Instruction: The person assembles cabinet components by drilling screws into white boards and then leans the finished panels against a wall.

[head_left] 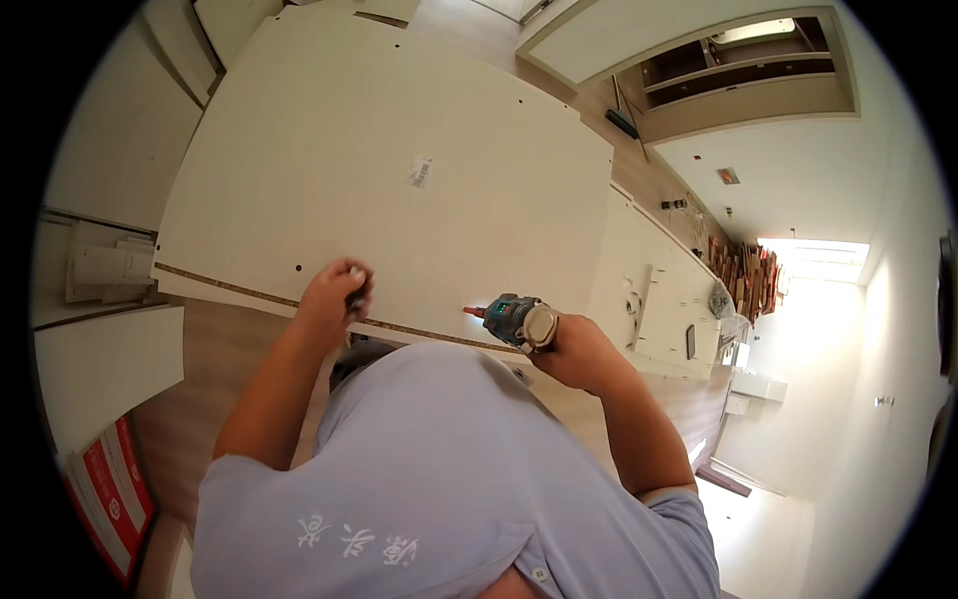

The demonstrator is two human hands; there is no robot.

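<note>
A large cream-white panel [419, 130] lies flat before me, with small dark holes near its edges and a printed label [421, 172] on its face. In my right hand [581, 351] is a cordless drill [517, 321], blue-black with a red tip that points left, low over the panel near its front edge. My left hand [337, 298] is closed above the same edge, a short way left of the drill. Something small and dark shows between its fingers, too little of it to name. A dark hole [298, 268] in the panel lies just left of this hand.
More white panels [120, 130] stand at the left. A red-and-white box [112, 494] is on the floor at lower left. On the right, loose hardware lies on another panel [649, 299]. Beyond are stacked cardboard pieces [750, 285] and a broom [621, 122].
</note>
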